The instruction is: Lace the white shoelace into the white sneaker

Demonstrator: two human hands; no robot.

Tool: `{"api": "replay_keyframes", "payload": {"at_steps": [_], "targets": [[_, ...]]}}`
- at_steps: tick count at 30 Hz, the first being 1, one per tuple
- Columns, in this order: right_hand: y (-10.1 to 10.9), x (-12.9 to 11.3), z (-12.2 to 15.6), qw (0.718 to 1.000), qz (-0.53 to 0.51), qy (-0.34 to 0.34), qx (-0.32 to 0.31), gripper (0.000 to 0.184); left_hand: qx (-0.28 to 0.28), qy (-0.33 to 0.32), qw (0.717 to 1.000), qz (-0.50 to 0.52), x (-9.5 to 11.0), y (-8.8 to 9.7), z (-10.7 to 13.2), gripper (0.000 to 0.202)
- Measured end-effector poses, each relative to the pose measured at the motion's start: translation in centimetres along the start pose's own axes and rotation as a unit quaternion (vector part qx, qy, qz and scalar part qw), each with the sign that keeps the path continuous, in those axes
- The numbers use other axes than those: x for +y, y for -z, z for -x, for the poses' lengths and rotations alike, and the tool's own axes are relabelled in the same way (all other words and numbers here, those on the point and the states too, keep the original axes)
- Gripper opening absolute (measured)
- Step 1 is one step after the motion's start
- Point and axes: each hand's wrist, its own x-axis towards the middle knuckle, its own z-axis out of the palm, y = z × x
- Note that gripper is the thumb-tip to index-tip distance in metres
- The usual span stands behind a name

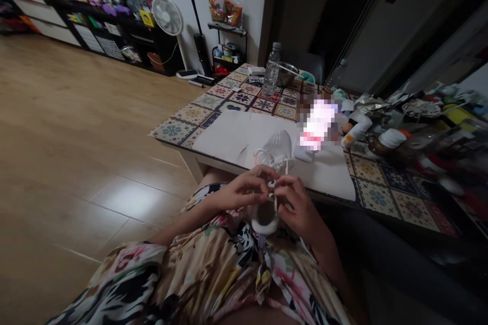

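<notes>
A white shoe (264, 224) sits upright in front of my lap, its dark round opening toward me. My left hand (249, 188) comes in from the left, thumb and fingers pinched at the shoe's lacing. From the right, my right hand (295, 203) pinches at the same lacing, its fingertips close to the left ones. The small white shoelace (272, 186) between the fingertips is partly hidden. Just beyond my hands, a white mesh shoe part with a loose lace (277, 147) rests over the white sheet (224, 132); I cannot tell whether it is a second shoe.
A lit, blurred-out phone (318, 124) stands on the tile-patterned table (173, 129). Behind it are a clear bottle (271, 71) and a metal bowl (286, 75). Jars and clutter (389, 139) crowd the right side. A fan (168, 16) stands by the far wall.
</notes>
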Motion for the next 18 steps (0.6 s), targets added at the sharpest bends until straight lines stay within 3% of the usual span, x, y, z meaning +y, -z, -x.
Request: {"api": "replay_keyframes", "payload": {"at_steps": [5, 8, 13, 18], "targets": [[0.3, 0.2, 0.1, 1.000, -0.015, -0.005, 0.015, 0.005, 0.012, 0.024, 0.999, 0.048, -0.1, 0.2, 0.1, 0.045], [0.6, 0.4, 0.4, 1.000, -0.016, -0.012, 0.022, 0.010, 0.029, 0.031, 0.994, 0.100, -0.6, 0.4, 0.5, 0.051], [1.8, 0.5, 0.8, 0.999, -0.034, -0.012, 0.015, 0.016, 0.109, 0.048, 0.977, 0.179, -1.4, 1.1, 1.1, 0.067], [2.7, 0.5, 1.0, 0.989, -0.148, 0.007, -0.018, 0.025, 0.162, -0.005, 0.967, 0.197, -1.6, 2.0, 1.4, 0.077]]}}
